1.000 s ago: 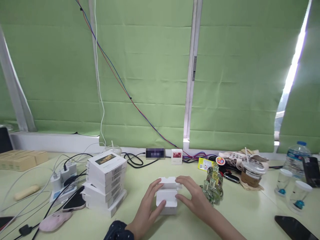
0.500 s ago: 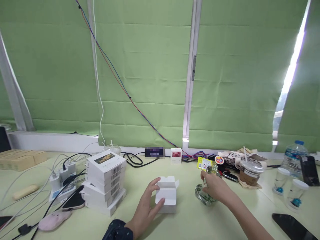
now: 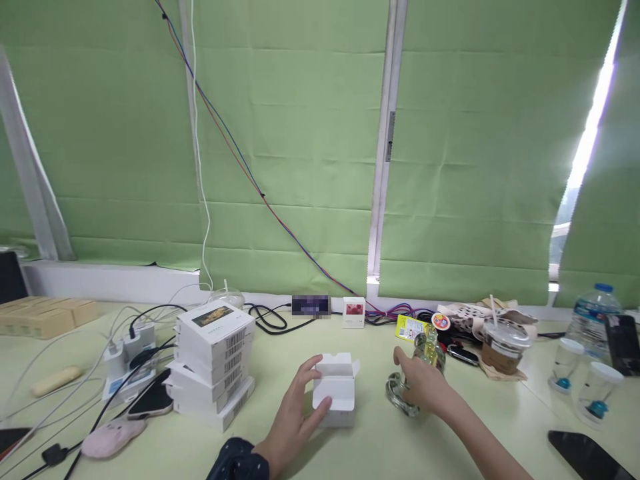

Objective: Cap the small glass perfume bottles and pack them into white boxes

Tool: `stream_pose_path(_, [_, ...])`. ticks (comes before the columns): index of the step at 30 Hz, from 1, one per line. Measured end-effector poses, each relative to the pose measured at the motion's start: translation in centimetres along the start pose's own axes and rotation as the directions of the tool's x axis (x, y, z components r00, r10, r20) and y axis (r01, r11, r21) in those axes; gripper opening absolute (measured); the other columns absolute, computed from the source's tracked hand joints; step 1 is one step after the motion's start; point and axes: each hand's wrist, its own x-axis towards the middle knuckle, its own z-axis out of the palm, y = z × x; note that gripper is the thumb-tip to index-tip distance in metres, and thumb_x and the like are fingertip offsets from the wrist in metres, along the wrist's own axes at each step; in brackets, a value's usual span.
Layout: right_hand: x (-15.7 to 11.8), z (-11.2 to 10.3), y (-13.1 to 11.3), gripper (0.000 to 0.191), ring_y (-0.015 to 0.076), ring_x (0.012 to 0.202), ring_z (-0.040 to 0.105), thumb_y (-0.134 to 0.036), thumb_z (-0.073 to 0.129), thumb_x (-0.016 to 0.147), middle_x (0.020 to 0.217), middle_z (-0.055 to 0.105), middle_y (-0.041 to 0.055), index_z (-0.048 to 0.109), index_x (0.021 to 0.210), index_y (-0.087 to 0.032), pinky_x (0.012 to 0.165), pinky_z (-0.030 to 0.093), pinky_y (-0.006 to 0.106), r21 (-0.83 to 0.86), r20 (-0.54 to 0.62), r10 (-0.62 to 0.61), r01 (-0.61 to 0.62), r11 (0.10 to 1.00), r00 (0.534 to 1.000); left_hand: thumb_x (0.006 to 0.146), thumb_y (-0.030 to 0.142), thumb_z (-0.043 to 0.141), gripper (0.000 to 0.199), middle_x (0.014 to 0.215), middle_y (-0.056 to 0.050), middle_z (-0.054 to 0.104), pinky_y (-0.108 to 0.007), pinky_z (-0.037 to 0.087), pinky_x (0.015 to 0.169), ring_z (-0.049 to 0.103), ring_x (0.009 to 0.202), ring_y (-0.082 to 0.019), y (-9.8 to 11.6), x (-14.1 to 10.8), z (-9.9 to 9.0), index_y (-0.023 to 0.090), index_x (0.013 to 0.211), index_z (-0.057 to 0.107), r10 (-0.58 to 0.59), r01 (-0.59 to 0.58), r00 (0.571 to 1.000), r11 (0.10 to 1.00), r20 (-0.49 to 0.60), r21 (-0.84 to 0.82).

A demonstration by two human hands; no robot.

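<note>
A small white cardboard box (image 3: 335, 392) stands on the table with its top flaps up. My left hand (image 3: 296, 420) is closed on its left side, fingers behind and thumb at the front. To the right, my right hand (image 3: 423, 383) curls over a clear glass object (image 3: 400, 395) low on the table and seems to grip it; the hand hides much of its shape. Just behind that hand rises a greenish-yellow glass piece (image 3: 431, 347); I cannot tell whether the two are joined.
Stacked white boxes (image 3: 215, 360) stand left, near a power strip (image 3: 127, 373) with tangled cables. A small white box with a red picture (image 3: 354, 313) is at the back. An iced drink cup (image 3: 504, 347), lidded jars (image 3: 595, 397), a water bottle (image 3: 595, 313) and a black phone (image 3: 590, 455) lie right.
My right hand has shifted slightly left and down, and the glass under it has moved a little left. My left hand and the box stay as they were; the view has shifted slightly.
</note>
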Motion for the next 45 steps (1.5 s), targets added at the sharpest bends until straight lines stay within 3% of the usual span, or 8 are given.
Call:
stream_pose_path(11, [0.3, 0.4, 0.6, 0.035, 0.0228, 0.079, 0.060, -0.012, 0.056, 0.066, 0.079, 0.063, 0.0027, 0.045, 0.098, -0.022, 0.053, 0.022, 0.024, 0.091, -0.100, -0.052, 0.061, 0.994, 0.994, 0.088, 0.043, 0.051, 0.023, 0.136, -0.011, 0.048, -0.043, 0.039, 0.100, 0.046, 0.124, -0.026, 0.3, 0.1, -0.2, 0.026, 0.103, 0.052, -0.036, 0.037, 0.999, 0.999, 0.041, -0.026])
stream_pose_path(18, [-0.4, -1.8, 0.3, 0.036, 0.0206, 0.067, 0.058, -0.018, 0.049, 0.078, 0.073, 0.060, -0.0008, 0.039, 0.111, -0.023, 0.056, 0.029, 0.025, 0.228, -0.257, -0.016, 0.077, 0.971, 0.966, 0.089, 0.039, 0.051, 0.021, 0.138, -0.011, 0.044, -0.033, 0.047, 0.093, 0.049, 0.121, -0.024, 0.5, 0.2, -0.6, 0.025, 0.104, 0.052, -0.053, 0.064, 0.989, 0.994, 0.136, -0.084])
stream_pose_path(25, [-2.3, -3.5, -1.0, 0.036, 0.0199, 0.070, 0.058, -0.036, 0.047, 0.087, 0.080, 0.062, 0.0019, 0.037, 0.119, -0.024, 0.060, 0.042, 0.028, 0.446, -0.594, -0.043, 0.373, 0.814, 0.803, 0.090, 0.029, 0.050, 0.019, 0.144, -0.011, 0.039, -0.040, 0.041, 0.103, 0.043, 0.129, -0.025, 1.0, -0.2, -0.7, 0.026, 0.109, 0.051, 0.011, 0.015, 0.954, 0.996, 0.298, -0.086])
stream_pose_path(29, [-3.1, -3.3, -2.9, 0.037, 0.0190, 0.075, 0.059, -0.036, 0.052, 0.087, 0.077, 0.062, 0.0007, 0.038, 0.120, -0.024, 0.058, 0.045, 0.025, 0.500, -0.684, -0.072, 0.538, 0.679, 0.726, 0.089, 0.028, 0.052, 0.020, 0.145, -0.012, 0.037, -0.043, 0.037, 0.106, 0.041, 0.131, -0.026, 1.5, -0.4, -0.6, 0.026, 0.110, 0.052, 0.019, 0.009, 0.944, 0.997, 0.330, -0.082])
stream_pose_path(33, [-3.0, -1.9, -4.3, 0.032, 0.0167, 0.075, 0.059, -0.029, 0.052, 0.087, 0.088, 0.063, 0.0023, 0.043, 0.118, -0.025, 0.071, 0.050, 0.030, 0.440, -0.729, -0.169, 0.643, 0.627, 0.663, 0.089, 0.028, 0.053, 0.020, 0.145, -0.011, 0.037, -0.042, 0.038, 0.106, 0.041, 0.131, -0.026, 1.4, -0.5, -0.4, 0.027, 0.109, 0.052, 0.038, -0.011, 0.951, 0.996, 0.308, -0.090])
stream_pose_path(35, [-2.7, -1.1, -4.6, 0.032, 0.0169, 0.079, 0.060, -0.027, 0.052, 0.087, 0.095, 0.063, 0.0040, 0.044, 0.118, -0.025, 0.073, 0.051, 0.031, 0.430, -0.719, -0.208, 0.660, 0.616, 0.663, 0.089, 0.028, 0.052, 0.021, 0.145, -0.010, 0.036, -0.042, 0.037, 0.106, 0.040, 0.132, -0.025, 1.2, -0.6, -0.3, 0.027, 0.110, 0.051, 0.052, -0.024, 0.949, 0.995, 0.311, -0.093])
stream_pose_path(40, [-2.1, 0.0, -4.7, 0.033, 0.0180, 0.089, 0.060, -0.025, 0.052, 0.087, 0.107, 0.062, 0.0064, 0.046, 0.119, -0.026, 0.066, 0.053, 0.027, 0.491, -0.624, -0.270, 0.637, 0.594, 0.733, 0.090, 0.031, 0.051, 0.026, 0.144, -0.011, 0.033, -0.044, 0.038, 0.104, 0.039, 0.132, -0.028, 0.3, -0.7, 0.0, 0.028, 0.115, 0.049, 0.078, -0.044, 0.953, 0.992, 0.293, -0.120])
stream_pose_path(45, [-2.4, -0.4, -4.7, 0.034, 0.0163, 0.083, 0.061, -0.025, 0.054, 0.085, 0.100, 0.063, 0.0033, 0.047, 0.118, -0.028, 0.068, 0.053, 0.027, 0.512, -0.584, -0.277, 0.612, 0.603, 0.763, 0.073, 0.042, 0.072, 0.049, 0.144, -0.011, 0.031, -0.045, 0.045, 0.096, 0.039, 0.130, -0.035, -1.0, -1.1, 0.8, 0.030, 0.115, 0.049, 0.164, -0.127, 0.961, 0.976, 0.220, -0.174])
